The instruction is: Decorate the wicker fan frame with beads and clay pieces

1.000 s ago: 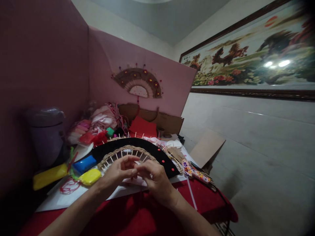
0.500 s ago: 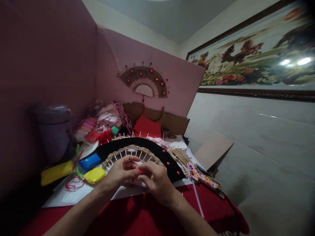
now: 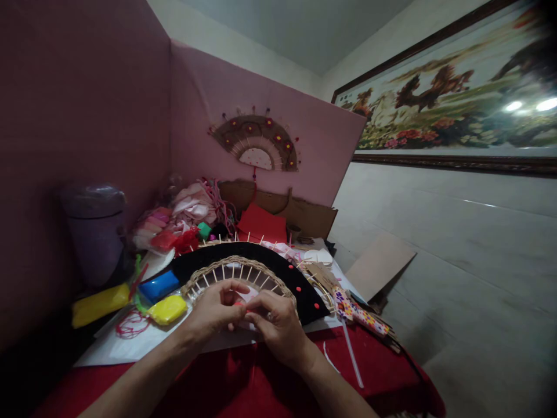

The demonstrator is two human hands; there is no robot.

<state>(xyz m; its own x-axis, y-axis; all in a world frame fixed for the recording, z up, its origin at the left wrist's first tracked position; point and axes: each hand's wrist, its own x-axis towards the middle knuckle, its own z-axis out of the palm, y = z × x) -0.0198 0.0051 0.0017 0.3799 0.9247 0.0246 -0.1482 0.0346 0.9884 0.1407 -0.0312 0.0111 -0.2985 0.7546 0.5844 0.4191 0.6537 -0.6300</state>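
My left hand (image 3: 220,305) is closed with its fingertips pinched around a small lump of red clay (image 3: 238,303). Fingertip to fingertip with it, my right hand (image 3: 276,322) is also pinched shut; whatever sits between its fingers is too small to make out. Both hands are over the lower middle of a fan-shaped piece (image 3: 237,251) with a black band, a braided wicker arc (image 3: 243,262) and thin sticks. Several red dots (image 3: 298,288) sit along the band's right side. The fan's base is largely hidden behind my hands.
Blue (image 3: 159,287) and yellow clay packets (image 3: 167,310) lie left, near a pink cord (image 3: 131,324) and a lidded purple container (image 3: 96,238). A flower-patterned strip (image 3: 361,318) and a white stick (image 3: 353,355) lie right. A finished fan (image 3: 256,142) hangs on the pink board.
My hands stay close together with small finger movements. The red lump now shows more on the left fingertips, and the right fingertips sit slightly lower beside it. The view has shifted slightly.
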